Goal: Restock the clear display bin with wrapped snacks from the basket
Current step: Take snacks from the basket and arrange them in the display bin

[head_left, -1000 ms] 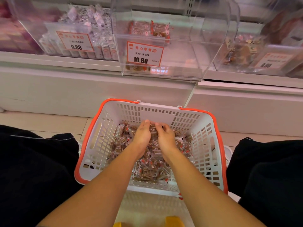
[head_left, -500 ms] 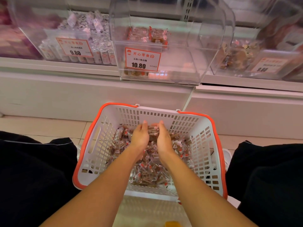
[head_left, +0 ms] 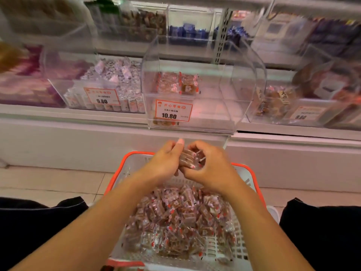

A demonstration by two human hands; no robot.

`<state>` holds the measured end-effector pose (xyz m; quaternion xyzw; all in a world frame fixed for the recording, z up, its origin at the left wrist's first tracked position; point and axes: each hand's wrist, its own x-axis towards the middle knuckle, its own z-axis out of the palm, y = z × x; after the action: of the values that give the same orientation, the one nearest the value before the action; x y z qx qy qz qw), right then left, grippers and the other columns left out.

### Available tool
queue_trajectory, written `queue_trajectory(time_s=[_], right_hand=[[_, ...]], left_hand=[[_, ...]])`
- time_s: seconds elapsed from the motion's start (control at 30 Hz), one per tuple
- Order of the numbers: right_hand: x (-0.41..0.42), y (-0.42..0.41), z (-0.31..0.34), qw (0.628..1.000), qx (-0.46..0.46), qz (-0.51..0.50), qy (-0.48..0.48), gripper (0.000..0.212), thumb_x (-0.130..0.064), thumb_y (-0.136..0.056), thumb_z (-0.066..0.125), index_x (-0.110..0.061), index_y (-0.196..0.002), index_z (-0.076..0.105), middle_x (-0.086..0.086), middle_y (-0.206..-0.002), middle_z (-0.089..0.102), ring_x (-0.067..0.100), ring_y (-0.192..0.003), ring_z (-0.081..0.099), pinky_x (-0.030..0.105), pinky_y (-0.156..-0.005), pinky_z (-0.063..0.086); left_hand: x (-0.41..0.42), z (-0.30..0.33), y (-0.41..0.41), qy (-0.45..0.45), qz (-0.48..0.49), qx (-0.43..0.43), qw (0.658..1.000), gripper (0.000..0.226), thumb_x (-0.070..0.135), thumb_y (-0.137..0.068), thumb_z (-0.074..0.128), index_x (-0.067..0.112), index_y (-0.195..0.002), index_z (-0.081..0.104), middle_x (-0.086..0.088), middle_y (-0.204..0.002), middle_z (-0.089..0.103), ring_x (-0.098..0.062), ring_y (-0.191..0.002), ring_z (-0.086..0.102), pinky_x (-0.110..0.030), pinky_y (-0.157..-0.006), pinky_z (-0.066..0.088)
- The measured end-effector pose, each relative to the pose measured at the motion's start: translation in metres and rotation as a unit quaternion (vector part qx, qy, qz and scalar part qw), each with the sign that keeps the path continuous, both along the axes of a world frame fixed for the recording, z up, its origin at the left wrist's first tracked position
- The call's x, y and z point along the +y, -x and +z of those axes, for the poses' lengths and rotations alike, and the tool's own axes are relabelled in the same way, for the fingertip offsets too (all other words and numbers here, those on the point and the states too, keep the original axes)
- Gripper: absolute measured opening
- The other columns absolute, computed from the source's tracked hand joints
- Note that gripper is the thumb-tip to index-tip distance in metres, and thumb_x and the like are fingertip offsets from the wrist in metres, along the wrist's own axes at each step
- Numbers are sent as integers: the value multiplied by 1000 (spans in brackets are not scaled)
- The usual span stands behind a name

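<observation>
White slotted plastic basket with orange rim, heaped with small crinkly clear-wrapped brown snacks. Left hand and right hand cupped together above it, grip narrow, fingers curled round a handful of snacks. Clear hard-sided display bin on the shelf beyond, nearly bare.

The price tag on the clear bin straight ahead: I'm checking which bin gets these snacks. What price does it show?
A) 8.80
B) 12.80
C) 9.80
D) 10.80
D: the price tag on the front of the nearly empty clear display bin, straight above the two hands' handful of wrapped snacks, reads 10.80.
</observation>
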<state>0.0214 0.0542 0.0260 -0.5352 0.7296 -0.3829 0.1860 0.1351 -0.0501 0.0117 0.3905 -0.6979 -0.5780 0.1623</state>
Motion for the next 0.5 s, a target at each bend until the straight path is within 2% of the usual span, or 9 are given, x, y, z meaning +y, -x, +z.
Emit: queue_trajectory(time_s=[0.07,0.13,0.2,0.27,0.33,0.37,0.43,0.5], right_hand=[[3,2,26,999,9,10,31,31,-21,-66,82,-21,-93,66,-6,-82,69,13,-74,64,37,-71,53],[5,8,59,997,10,4,81,28,-24,-66,80,-22,-91,66,-7,-80,69,9,-72,63,30,-68,52],[-2,25,95,991,7,-18,132,27,-31,-67,79,-24,-90,66,-10,-78,69,4,-67,61,20,-63,49],[-24,47,129,989,52,-51,128,25,-36,-66,80,-27,-83,65,-16,-71,67,-3,-60,57,11,-56,43],[-60,74,151,985,152,-79,20,28,-39,-65,84,-25,-81,67,-14,-70,68,-3,-61,59,14,-57,46],[-80,85,156,977,189,-88,-46,29,-38,-66,84,-21,-84,69,-7,-75,70,2,-66,61,23,-63,51],[-121,102,151,957,234,-82,-152,31,-32,-71,81,-10,-90,72,13,-88,71,16,-71,60,33,-66,51],[-153,112,137,933,267,-60,-235,28,-29,-74,80,-7,-90,72,14,-91,71,16,-70,59,31,-61,49]], left_hand=[[-11,35,-4,-6,-56,0,998,56,64,-94,34,15,-106,58,-13,-89,70,-23,-71,65,-38,-62,52],[-32,75,-11,35,-80,22,996,60,71,-85,36,17,-100,60,-8,-83,70,-15,-62,65,-31,-48,49],[-58,112,-20,174,-47,30,983,57,75,-83,43,22,-84,63,1,-67,68,-8,-49,60,-24,-38,41],[-82,132,-30,379,8,-8,925,50,69,-84,50,22,-69,60,3,-56,62,-7,-46,56,-23,-42,37],[-99,136,-30,489,36,-75,868,47,62,-82,54,21,-62,54,5,-52,56,-10,-50,54,-28,-51,40],[-104,136,-27,509,27,-105,854,45,59,-84,55,20,-60,50,6,-52,54,-12,-51,52,-30,-59,44],[-113,136,-20,536,4,-145,831,40,45,-87,57,20,-58,45,5,-53,50,-16,-53,48,-40,-76,49],[-122,137,-17,531,3,-153,833,32,38,-87,53,22,-60,47,5,-57,52,-18,-57,50,-46,-82,50]])
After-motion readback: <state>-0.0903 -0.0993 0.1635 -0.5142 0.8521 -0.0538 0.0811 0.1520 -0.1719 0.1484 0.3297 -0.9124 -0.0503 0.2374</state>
